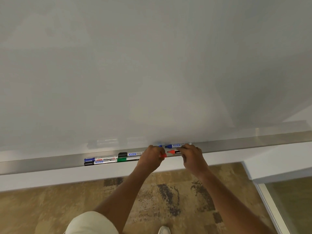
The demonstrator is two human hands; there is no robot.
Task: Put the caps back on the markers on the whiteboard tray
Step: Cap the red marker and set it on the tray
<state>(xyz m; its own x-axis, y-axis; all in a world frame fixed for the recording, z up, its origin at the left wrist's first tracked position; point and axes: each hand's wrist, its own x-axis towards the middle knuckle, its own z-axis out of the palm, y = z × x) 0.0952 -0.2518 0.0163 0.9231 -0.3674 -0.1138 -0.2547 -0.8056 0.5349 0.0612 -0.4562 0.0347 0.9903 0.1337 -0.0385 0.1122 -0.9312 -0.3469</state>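
Note:
A metal whiteboard tray (50, 162) runs across the view under the whiteboard. My left hand (152, 157) grips a red cap (163, 155), and a blue cap (160, 146) shows just above its fingers. My right hand (191, 155) holds an uncapped red marker (173, 151), its tip pointing left at the red cap with a small gap between them. An uncapped blue marker (177, 145) lies on the tray behind it, its far end under my right fingers. Left of my hands lie capped markers: blue (99, 159), black (99, 162), another black (130, 154) and green (128, 159).
The whiteboard (152, 65) fills the upper view. A white ledge (67, 174) sits under the tray. Below are patterned brown carpet (168, 191), my light trouser leg (89, 223) and a white shoe (163, 230). A glass partition frame (270, 208) stands at the right.

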